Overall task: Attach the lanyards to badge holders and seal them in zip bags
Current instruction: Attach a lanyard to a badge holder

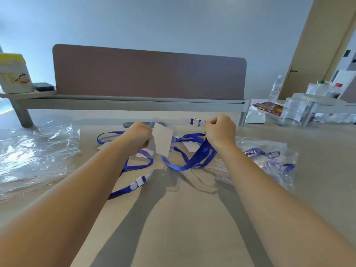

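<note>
My left hand is closed on a clear badge holder with a white card inside, held above the table. My right hand grips a blue lanyard whose loops hang down to the table between my hands. Its white clip end sticks out to the left of my right fist. Another blue lanyard with a white clip lies loose below my left forearm. A zip bag on the right holds a blue lanyard. Empty zip bags lie on the left.
A brown divider panel stands at the back of the table. A yellow-lidded tub sits on a shelf at far left. Clear plastic containers, a water bottle and a snack packet crowd the back right.
</note>
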